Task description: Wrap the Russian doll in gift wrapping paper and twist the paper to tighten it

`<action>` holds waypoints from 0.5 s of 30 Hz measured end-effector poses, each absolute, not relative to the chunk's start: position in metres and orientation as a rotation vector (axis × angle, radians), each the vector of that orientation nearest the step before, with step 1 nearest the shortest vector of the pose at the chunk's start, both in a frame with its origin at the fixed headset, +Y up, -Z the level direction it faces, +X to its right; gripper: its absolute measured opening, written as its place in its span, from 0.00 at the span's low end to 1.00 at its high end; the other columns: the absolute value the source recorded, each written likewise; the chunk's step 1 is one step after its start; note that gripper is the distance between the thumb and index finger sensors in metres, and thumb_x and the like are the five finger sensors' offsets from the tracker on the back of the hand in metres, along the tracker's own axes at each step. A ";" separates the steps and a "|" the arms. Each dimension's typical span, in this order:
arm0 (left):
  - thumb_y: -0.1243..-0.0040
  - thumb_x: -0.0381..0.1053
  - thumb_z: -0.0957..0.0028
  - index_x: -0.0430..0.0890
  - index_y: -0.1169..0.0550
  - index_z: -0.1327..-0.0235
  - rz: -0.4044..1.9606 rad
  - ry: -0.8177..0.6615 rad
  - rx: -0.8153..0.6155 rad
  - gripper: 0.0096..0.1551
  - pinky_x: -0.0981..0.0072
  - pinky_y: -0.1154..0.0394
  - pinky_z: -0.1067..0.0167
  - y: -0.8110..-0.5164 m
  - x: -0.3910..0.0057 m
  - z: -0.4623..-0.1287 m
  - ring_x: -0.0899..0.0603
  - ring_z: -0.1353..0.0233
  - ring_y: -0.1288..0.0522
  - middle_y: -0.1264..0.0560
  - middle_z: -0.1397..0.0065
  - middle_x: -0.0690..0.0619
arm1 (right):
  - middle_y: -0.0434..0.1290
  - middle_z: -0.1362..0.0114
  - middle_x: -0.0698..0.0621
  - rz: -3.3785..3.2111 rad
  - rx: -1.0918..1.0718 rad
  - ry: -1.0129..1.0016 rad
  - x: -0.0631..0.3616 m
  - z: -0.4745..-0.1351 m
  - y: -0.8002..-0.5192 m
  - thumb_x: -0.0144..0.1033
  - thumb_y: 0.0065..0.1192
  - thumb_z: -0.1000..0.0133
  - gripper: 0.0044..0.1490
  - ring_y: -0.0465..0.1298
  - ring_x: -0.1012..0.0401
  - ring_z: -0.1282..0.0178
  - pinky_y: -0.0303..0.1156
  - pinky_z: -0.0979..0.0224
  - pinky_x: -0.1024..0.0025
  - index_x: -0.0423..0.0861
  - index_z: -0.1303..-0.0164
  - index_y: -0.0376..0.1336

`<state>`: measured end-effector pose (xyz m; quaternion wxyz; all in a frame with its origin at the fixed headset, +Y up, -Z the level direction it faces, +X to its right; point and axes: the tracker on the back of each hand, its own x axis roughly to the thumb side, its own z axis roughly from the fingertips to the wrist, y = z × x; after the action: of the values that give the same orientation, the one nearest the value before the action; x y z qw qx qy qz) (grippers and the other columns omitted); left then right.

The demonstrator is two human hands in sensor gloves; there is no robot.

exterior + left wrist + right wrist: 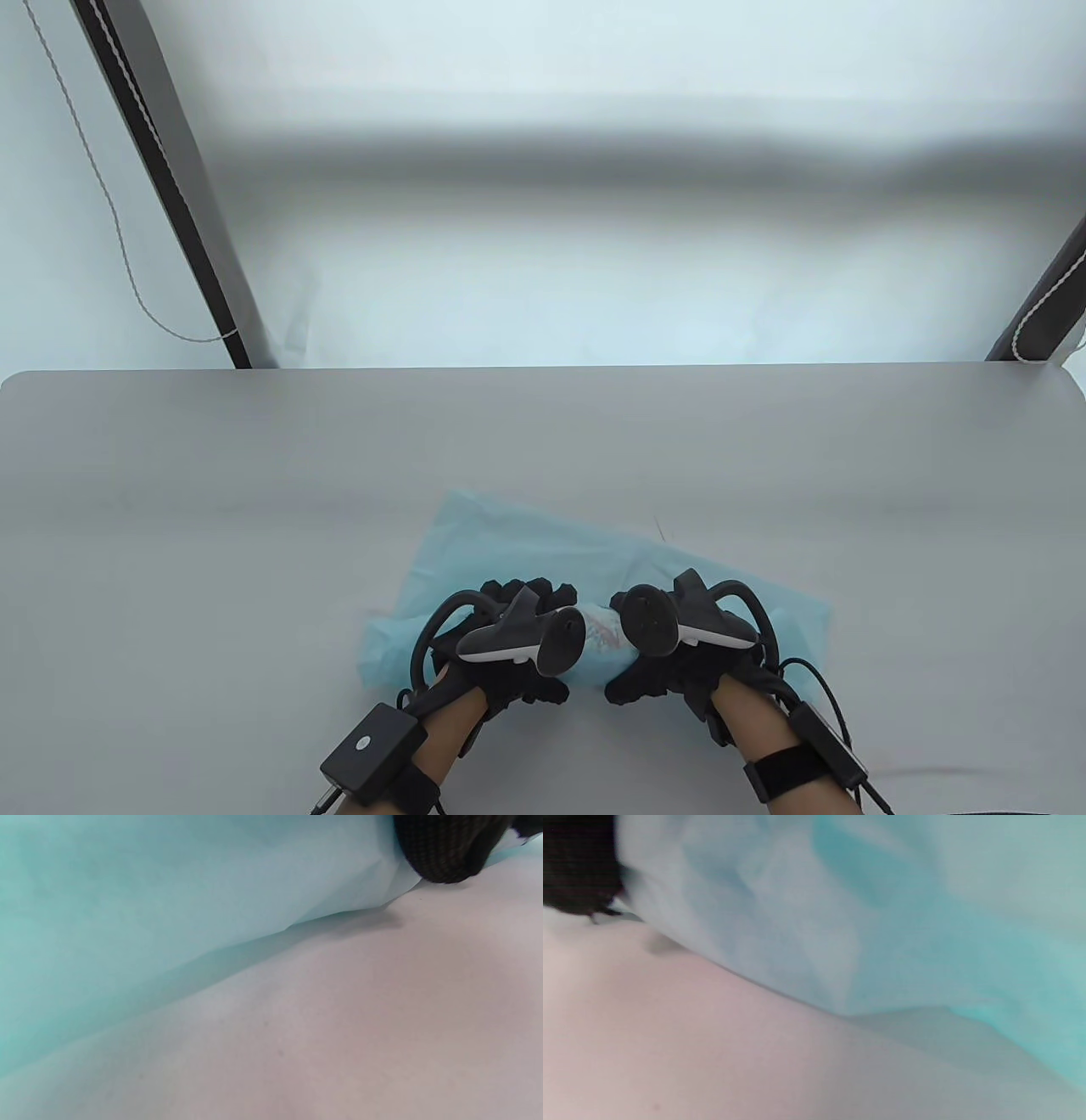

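Gloved knit fingers curling round thin, creased pale-blue wrapping paper [543,552]: left hand [501,645] and right hand [670,658] both gripping paper-covered Russian doll [604,635], lying between them near front edge of smooth grey table [254,475]. Trackers hiding most fingers. Beyond, dark slanting poles [170,187].
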<state>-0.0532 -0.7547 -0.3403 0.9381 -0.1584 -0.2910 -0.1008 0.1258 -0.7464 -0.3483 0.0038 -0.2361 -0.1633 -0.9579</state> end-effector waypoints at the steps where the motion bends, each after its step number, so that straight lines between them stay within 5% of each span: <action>1: 0.30 0.69 0.54 0.48 0.58 0.20 -0.197 -0.591 -0.276 0.66 0.30 0.40 0.27 -0.754 -0.053 -0.341 0.30 0.20 0.35 0.44 0.12 0.39 | 0.72 0.19 0.38 -3.013 -0.743 -0.527 0.127 -0.349 -0.747 0.78 0.73 0.54 0.74 0.74 0.43 0.25 0.67 0.20 0.39 0.42 0.09 0.51; 6: 0.28 0.75 0.59 0.48 0.46 0.17 -0.108 -0.629 -0.363 0.66 0.34 0.30 0.33 -0.752 -0.058 -0.350 0.35 0.30 0.22 0.29 0.21 0.40 | 0.67 0.14 0.37 -2.939 -0.798 -0.391 0.123 -0.343 -0.744 0.75 0.73 0.54 0.75 0.71 0.42 0.19 0.65 0.18 0.37 0.44 0.07 0.46; 15: 0.30 0.79 0.60 0.44 0.39 0.17 0.103 -0.594 -0.610 0.65 0.37 0.27 0.37 -0.755 -0.074 -0.362 0.36 0.36 0.19 0.24 0.24 0.40 | 0.64 0.11 0.38 -2.779 -0.822 -0.343 0.112 -0.336 -0.743 0.71 0.75 0.54 0.76 0.71 0.43 0.18 0.64 0.17 0.38 0.45 0.07 0.43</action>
<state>-0.0740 -0.7551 -0.3618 0.9094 -0.2959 -0.2881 0.0501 0.1123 -0.7429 -0.3362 0.1114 -0.2799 -0.1168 -0.9464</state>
